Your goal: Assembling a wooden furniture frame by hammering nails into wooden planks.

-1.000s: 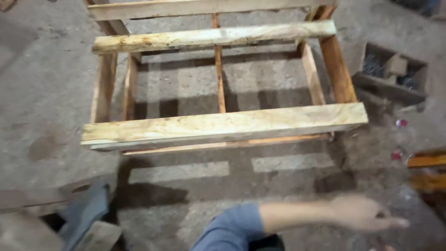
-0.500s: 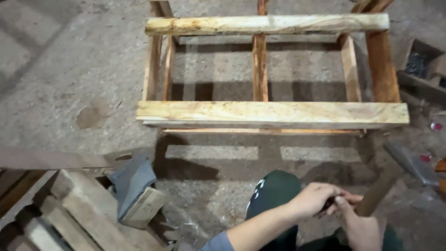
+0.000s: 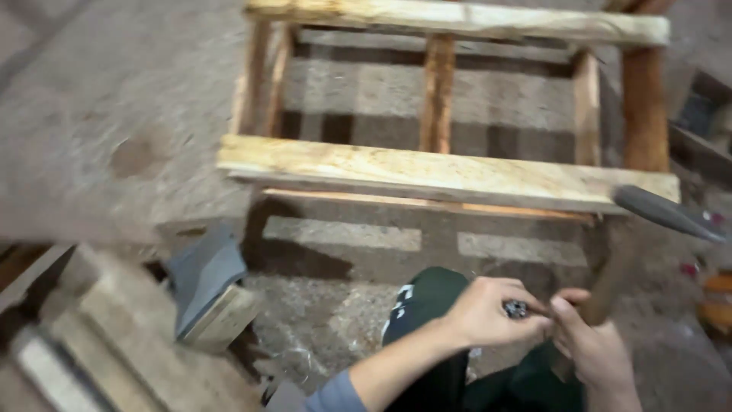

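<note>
Left hand [image 3: 492, 313]: fingers curled and pressed together, pinching a small dark metal piece [image 3: 516, 309], likely a clutch of nails, at the fingertips. The image is blurred, so the exact kind cannot be told. Forearm bare, grey-blue sleeve [image 3: 333, 394] at the elbow.

Right hand [image 3: 598, 347]: just beside the left hand, fingertips touching or nearly touching the metal piece. Fingers wrapped about a wooden handle [image 3: 606, 286], which rises from the fist to a dark hammer head [image 3: 667, 214] lying across the right end of the near plank.

Beneath the hands: a knee in dark green cloth [image 3: 431, 301] with a white marking.

Wooden frame [image 3: 446, 172]: pallet-like, lying on the ground ahead of the hands. One pale plank crosses at the near side, a second [image 3: 457, 19] at the far side. Reddish-brown runners join them, one down the middle and others at the sides. Ground shows through the gaps.

Grey wedge-shaped block [image 3: 202, 271]: left of the knee, set on a short piece of timber [image 3: 225, 317].

Stack of pale boards [image 3: 114, 343]: lower left corner, near the grey block.

Ground [image 3: 114, 99]: rough grey concrete with one darker round stain left of the frame.

Far right edge: small red and orange items [image 3: 717, 294], too blurred to identify.
</note>
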